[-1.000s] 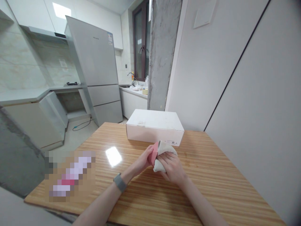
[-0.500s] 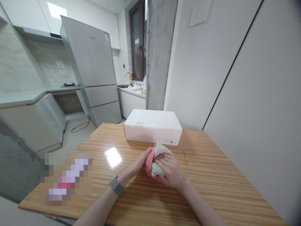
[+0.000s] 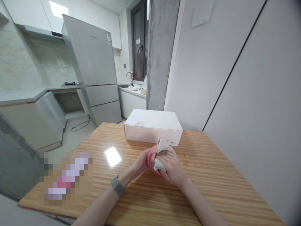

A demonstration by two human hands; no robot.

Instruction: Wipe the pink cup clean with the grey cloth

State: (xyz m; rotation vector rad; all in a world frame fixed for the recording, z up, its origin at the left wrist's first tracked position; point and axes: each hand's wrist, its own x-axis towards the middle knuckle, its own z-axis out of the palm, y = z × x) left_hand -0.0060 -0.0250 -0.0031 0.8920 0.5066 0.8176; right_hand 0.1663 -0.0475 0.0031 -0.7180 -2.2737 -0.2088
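Above the near middle of the wooden table, my left hand (image 3: pixel 140 164) is closed around the outer side of a pink item (image 3: pixel 151 156), rounded like a small bowl or cup. Most of its shape is hidden behind my hands. A light grey cloth (image 3: pixel 166 145) is bunched against its right side, with one fold sticking up and another hanging below my fingers. My right hand (image 3: pixel 173 168) presses the cloth onto the pink item, fingers together over it. A watch with a grey band (image 3: pixel 117 185) is on my left wrist.
Just beyond my hands a white closed box (image 3: pixel 152 121) lies on the table (image 3: pixel 211 175). A blurred-out patch (image 3: pixel 68 177) covers something at the table's left. Farther back stand a fridge (image 3: pixel 94 56) and a counter with a sink. A white wall borders the right side.
Both hands have shifted slightly right and upward with the pink item and cloth. The pink item is tilted a little differently, and my left fingers are more hidden behind it.
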